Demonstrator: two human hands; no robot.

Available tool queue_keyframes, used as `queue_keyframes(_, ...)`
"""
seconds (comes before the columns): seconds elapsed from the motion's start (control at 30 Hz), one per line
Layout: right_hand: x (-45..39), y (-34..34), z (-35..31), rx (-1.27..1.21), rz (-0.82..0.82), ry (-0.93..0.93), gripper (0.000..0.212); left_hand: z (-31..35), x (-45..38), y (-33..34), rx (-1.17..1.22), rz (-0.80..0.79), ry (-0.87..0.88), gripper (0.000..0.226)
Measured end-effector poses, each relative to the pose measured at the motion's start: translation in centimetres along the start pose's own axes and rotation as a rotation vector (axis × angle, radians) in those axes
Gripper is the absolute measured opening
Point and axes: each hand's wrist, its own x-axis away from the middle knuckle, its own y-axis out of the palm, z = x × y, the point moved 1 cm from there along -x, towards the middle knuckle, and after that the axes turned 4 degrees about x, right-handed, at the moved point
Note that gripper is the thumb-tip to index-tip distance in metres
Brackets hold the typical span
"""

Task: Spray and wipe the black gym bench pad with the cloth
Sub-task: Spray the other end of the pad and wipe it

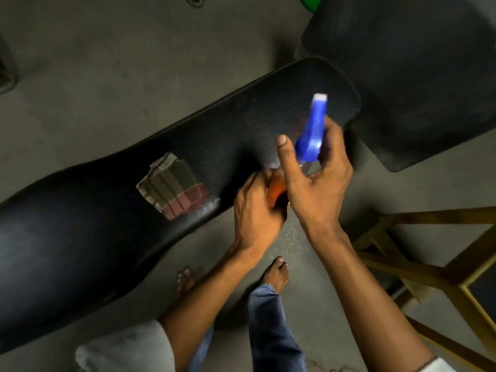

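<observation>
A long black gym bench pad [107, 210] runs from the lower left to the upper right. A folded striped cloth [173, 186], olive and maroon, lies flat on its middle. My left hand [255, 208] is wrapped around the orange body of a spray bottle [276, 193] at the pad's near edge. My right hand [316, 173] grips the bottle's blue trigger head [312, 132], whose white nozzle points away over the pad. Both hands are blurred by motion. Fine wet droplets glisten on the pad next to the cloth.
A second black pad [418, 76] sits at the upper right, close to the bench's end. A wooden stool frame [429, 267] stands at the right. My bare feet [276, 275] rest on the grey concrete floor below the bench. Something green shows at the top edge.
</observation>
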Motion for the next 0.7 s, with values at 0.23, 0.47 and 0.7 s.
queue_keyframes(0.23,1.7,2.1,3.9,0.112,-0.320,-0.040,0.024,-2.6,4.6,3.7,-0.042,-0.013,-0.293,0.029)
queue_keyframes(0.47,1.4,3.7,6.6,0.085,-0.406,0.025,0.023,-5.3,5.0,1.1,-0.248,-0.282,-0.175,0.083)
queue_keyframes(0.7,1.7,5.4,7.5,0.107,-0.503,0.117,0.024,-7.8,2.9,-3.5,-0.724,0.136,-0.077,0.082)
